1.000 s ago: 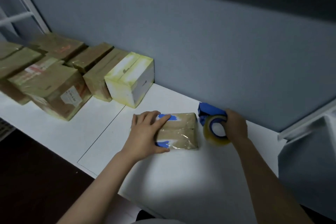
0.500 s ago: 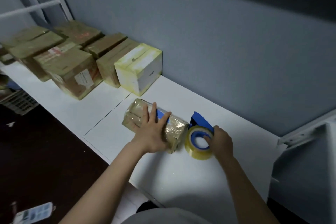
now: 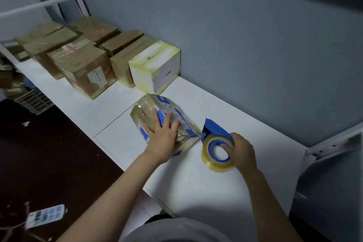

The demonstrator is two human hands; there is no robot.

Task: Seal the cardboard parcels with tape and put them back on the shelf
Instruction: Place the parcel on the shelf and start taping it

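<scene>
While the sealing step is in hand, the items stand thus.

- **Parcel**: small, brown, blue-marked and glossy with clear tape. It lies askew near the front edge of the shelf, about midway along it.
- **Left hand**: flat on the parcel's top, fingers straight and spread, pressing down without gripping.
- **Right hand**: curled round the dispenser, with a fingertip in the core of the roll.
- **Dispenser**: sits on the shelf just beside the parcel's right corner, its blue nose at that corner. Whether a strand of tape joins the two cannot be told.
- **Stack**: other parcels at the back left of the shelf, against the wall, well apart from the hands.

Judgement: the wrapping looks nearly complete. The next move calls for severing the tape at the blade while the left hand braces. The loose end then needs smoothing, and the parcel carrying left to the stack.
</scene>
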